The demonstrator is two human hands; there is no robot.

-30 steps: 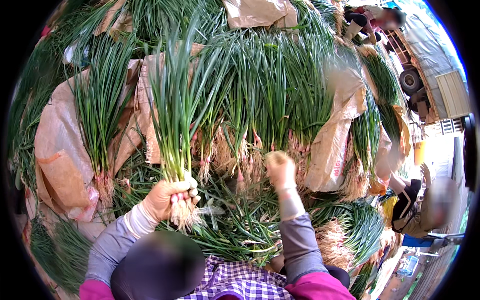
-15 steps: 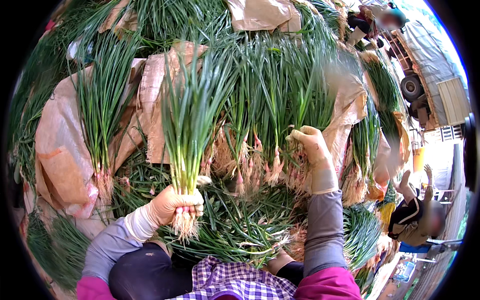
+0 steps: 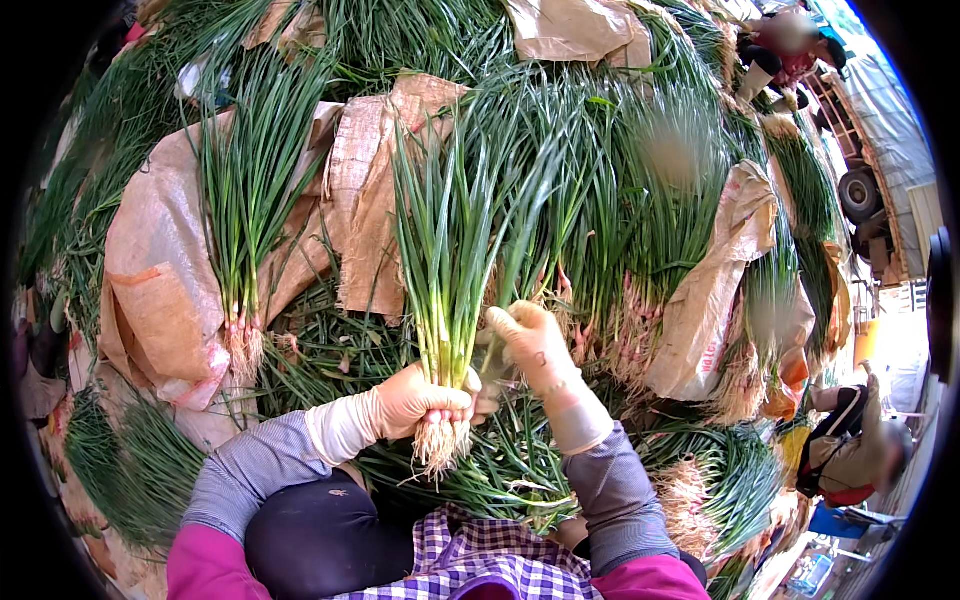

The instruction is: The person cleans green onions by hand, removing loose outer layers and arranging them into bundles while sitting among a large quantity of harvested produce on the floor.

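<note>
My gloved left hand [image 3: 408,402] is wrapped around a bunch of spring onions [image 3: 440,300] just above its pinkish bulbs. The leaves stand upward, and pale roots hang below the fist. Close to the bunch's right side, my gloved right hand [image 3: 535,348] is closed in a pinch on a spring onion stalk [image 3: 511,265], whose lower end is blurred. Behind both hands lies a broad row of loose spring onions [image 3: 600,215], roots toward me.
A separate bunch of spring onions [image 3: 250,220] lies on brown sacking [image 3: 160,270] at the left. Loose green leaves [image 3: 520,445] cover the ground before my knees. Another root-tipped pile [image 3: 695,500] sits at the right. Two people and a truck [image 3: 885,180] are farther right.
My right hand has come left and down from the row to the bunch, bringing a stalk. The whole view has shifted, with the scene sliding right. My left hand still grips the bunch.
</note>
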